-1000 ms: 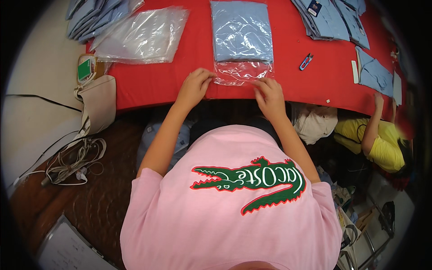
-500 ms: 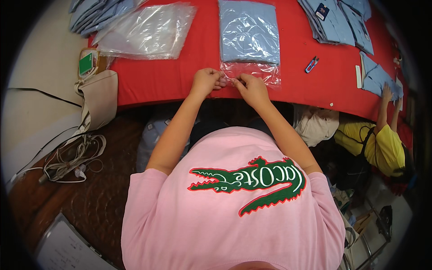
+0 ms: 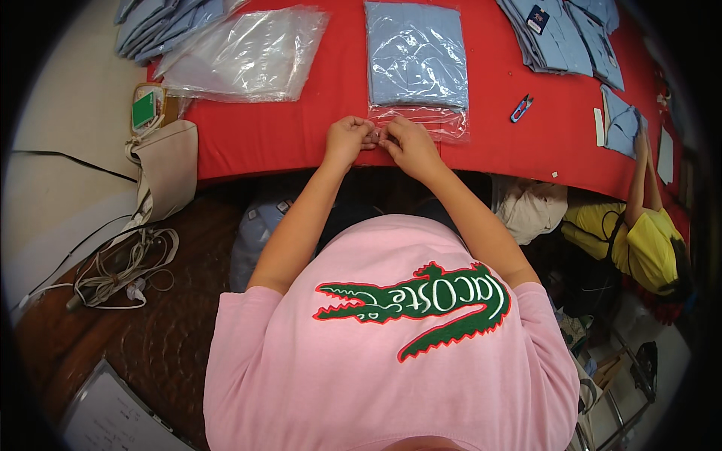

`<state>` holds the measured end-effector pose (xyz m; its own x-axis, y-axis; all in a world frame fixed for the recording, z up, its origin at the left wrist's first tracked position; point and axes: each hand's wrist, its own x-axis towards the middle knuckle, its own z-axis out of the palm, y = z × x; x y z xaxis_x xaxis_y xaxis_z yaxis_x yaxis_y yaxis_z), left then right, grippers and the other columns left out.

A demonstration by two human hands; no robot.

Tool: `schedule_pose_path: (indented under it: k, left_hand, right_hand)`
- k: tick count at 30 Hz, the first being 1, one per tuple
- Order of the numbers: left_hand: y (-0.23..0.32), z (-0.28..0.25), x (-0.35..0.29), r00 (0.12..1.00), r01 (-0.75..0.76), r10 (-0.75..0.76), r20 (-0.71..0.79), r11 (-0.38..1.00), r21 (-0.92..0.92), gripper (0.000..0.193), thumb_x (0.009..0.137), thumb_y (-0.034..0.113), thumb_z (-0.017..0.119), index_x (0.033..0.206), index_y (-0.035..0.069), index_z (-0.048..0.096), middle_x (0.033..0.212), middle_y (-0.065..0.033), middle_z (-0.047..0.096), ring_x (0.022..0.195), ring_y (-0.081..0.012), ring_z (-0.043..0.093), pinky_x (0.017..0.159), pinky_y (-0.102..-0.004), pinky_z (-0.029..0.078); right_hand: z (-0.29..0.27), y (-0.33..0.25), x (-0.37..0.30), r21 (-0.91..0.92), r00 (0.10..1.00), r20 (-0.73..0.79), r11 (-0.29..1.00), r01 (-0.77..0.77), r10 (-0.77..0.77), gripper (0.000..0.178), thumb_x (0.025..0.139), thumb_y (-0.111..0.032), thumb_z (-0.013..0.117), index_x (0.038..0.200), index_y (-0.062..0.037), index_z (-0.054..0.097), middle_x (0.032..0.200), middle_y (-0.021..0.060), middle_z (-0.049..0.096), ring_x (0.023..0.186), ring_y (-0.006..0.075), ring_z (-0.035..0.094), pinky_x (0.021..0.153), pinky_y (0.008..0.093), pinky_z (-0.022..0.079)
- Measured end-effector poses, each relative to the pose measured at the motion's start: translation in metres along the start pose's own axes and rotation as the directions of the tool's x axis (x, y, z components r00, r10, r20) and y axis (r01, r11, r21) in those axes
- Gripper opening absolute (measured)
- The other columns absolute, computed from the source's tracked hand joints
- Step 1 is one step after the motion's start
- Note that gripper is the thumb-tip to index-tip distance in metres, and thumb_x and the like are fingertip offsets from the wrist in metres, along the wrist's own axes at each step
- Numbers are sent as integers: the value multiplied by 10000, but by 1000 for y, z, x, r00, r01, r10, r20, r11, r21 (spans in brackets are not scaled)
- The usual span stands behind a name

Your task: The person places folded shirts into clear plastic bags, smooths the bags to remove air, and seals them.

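A folded light-blue garment (image 3: 416, 56) lies inside a clear plastic bag (image 3: 451, 126) on the red-covered table (image 3: 331, 75). The bag's loose end points toward me. At its near left corner my left hand (image 3: 350, 138) and my right hand (image 3: 411, 144) meet, fingertips almost touching. Both are closed in a pinch on the edge of the bag, though the fingers partly hide the film there. To the right of the bag rest small blue-handled thread snips (image 3: 521, 108).
Flat clear bags (image 3: 241, 56) lie left of the garment, beside a blue garment stack (image 3: 162, 26). More folded garments (image 3: 549, 37) are at the far right. There a co-worker in yellow (image 3: 650, 248) handles a blue garment (image 3: 621, 124). A beige bag (image 3: 169, 165) hangs at the table's left edge.
My hands have drawn slightly closer together at the bag's edge. On the right, the co-worker has folded the near part of the blue garment over, away from the table's edge.
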<state>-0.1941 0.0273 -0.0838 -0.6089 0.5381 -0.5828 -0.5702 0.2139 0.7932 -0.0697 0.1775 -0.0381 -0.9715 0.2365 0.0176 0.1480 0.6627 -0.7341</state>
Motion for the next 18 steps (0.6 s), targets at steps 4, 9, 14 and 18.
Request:
schedule_pose_path:
  k: [4,9,14,18]
  left_hand:
    - [-4,6,-1,999,-29,28,-24,999,-31,135,1043,92,678,1084,-36,675,961,-149,774,792,-202,770,722,-318,641]
    - [-1,15,-13,981,-156,170,-93,977,143,149,1024,83,684,1102,-41,663,1033,-162,755,835,-212,761,721,-337,625]
    - [35,25,-33,671,-520,657,344,85,850,352,973,100,718,1325,97,699,1465,-132,627,1303,-312,643,1027,-500,545]
    - [23,7,-2,509,-759,430,745,-183,625,485,1002,170,671,1471,291,663,1720,-72,390,1585,-363,350,1255,-552,334]
  right_hand:
    - [4,-10,-17,-192,987,20,968,162,-161,115,920,-115,695,1023,-66,677,1009,95,634,1021,305,637,911,471,481]
    - [10,-4,-26,-429,939,27,844,320,-343,146,934,-115,657,1077,-89,674,1088,90,632,1067,285,620,956,481,483]
    - [12,7,-46,-393,939,-25,867,306,-343,246,913,-103,684,1157,-74,670,1241,110,660,1177,307,625,1036,474,491]
    - [2,11,-65,-188,960,-84,951,247,-266,354,905,-48,705,1256,-68,665,1279,123,661,1206,342,634,1029,459,516]
